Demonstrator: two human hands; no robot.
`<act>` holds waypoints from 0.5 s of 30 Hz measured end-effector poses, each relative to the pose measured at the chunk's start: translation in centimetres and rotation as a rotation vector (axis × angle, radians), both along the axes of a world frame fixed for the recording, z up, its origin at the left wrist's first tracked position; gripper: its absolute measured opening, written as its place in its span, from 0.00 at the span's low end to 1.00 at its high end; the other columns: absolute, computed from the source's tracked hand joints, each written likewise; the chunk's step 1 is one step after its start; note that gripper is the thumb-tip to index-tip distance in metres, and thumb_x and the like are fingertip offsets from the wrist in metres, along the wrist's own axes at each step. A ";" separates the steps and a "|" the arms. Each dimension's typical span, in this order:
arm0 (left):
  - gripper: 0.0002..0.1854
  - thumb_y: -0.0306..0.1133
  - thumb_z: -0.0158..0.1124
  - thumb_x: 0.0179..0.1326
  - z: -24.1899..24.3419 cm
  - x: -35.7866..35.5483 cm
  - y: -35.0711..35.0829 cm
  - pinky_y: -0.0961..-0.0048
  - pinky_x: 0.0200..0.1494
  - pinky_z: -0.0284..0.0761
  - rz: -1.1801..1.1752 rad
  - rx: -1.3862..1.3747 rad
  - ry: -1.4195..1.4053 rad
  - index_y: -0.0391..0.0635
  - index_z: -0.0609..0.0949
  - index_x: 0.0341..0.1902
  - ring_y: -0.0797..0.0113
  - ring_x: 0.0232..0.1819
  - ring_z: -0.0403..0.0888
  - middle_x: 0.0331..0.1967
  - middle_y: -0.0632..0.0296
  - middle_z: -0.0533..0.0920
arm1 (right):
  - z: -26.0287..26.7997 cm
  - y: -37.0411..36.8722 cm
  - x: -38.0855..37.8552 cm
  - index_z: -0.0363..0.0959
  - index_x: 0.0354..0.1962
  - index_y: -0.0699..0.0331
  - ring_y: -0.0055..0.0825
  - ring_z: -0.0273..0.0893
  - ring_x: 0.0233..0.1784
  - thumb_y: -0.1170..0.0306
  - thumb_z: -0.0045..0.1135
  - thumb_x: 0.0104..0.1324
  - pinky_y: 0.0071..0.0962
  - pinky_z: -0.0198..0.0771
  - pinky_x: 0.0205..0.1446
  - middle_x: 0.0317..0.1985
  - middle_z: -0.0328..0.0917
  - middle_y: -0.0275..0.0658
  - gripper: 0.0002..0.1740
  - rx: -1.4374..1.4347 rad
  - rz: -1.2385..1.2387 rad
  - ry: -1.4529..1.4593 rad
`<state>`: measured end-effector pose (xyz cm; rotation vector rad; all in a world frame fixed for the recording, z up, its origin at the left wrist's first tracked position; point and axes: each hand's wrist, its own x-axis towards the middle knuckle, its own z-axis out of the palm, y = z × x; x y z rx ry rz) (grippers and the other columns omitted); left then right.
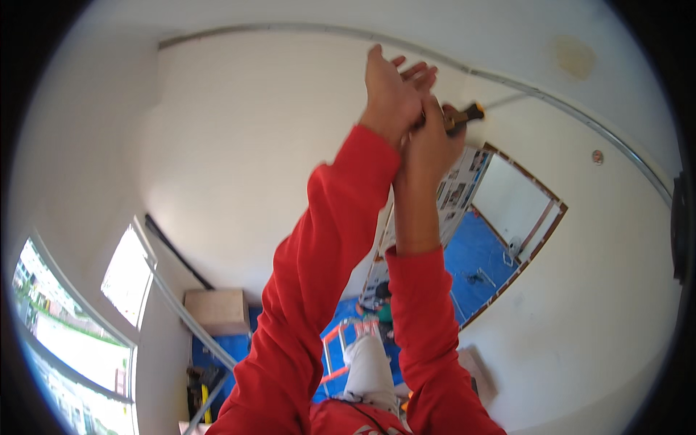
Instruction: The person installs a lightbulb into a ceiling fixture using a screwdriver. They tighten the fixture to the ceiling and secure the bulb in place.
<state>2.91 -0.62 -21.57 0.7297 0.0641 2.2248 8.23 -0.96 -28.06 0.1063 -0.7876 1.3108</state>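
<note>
Both arms, in red sleeves, reach up towards the top of the wall. My left hand [392, 89] is raised with its fingers apart and nothing seen in it. Just below and to its right, my right hand [432, 144] is closed around a hand tool [462, 118] with a black and yellow end. Its exact kind is hard to tell, as the fingers hide much of it. The right thumb is close to the left palm; whether they touch cannot be told. A thin metal track [348, 31] runs along the wall's upper edge, behind and above the hands.
Below me stands an orange stepladder [334, 374], with another person [384, 312] near it on the blue floor [476, 255]. A long metal channel [190, 321] slants up at left, near a wooden box [215, 312] and windows [128, 277]. A doorway frame [560, 212] opens at right.
</note>
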 end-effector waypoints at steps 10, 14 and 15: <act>0.23 0.41 0.58 0.73 -53.0 5.2 -7.7 0.61 0.61 0.77 0.054 -0.815 -0.709 0.38 0.70 0.62 0.54 0.57 0.78 0.52 0.49 0.75 | -47.2 -7.5 8.7 0.64 0.50 0.64 0.18 0.70 0.26 0.78 0.62 0.67 0.20 0.66 0.26 0.32 0.73 0.35 0.18 -0.752 0.180 -0.770; 0.18 0.37 0.55 0.74 -68.6 7.6 -18.2 0.66 0.53 0.79 -0.008 -1.206 -0.360 0.39 0.74 0.61 0.62 0.49 0.83 0.50 0.52 0.82 | -56.1 -9.7 15.9 0.64 0.51 0.65 0.18 0.70 0.24 0.78 0.62 0.67 0.19 0.65 0.25 0.29 0.72 0.33 0.18 -0.852 0.334 -1.170; 0.17 0.37 0.55 0.74 -71.7 7.3 -21.2 0.68 0.50 0.79 -0.076 -1.256 -0.387 0.41 0.76 0.61 0.64 0.49 0.84 0.48 0.54 0.83 | -56.8 -9.5 17.3 0.64 0.51 0.65 0.18 0.69 0.23 0.78 0.63 0.67 0.18 0.64 0.25 0.28 0.72 0.33 0.18 -0.894 0.300 -1.293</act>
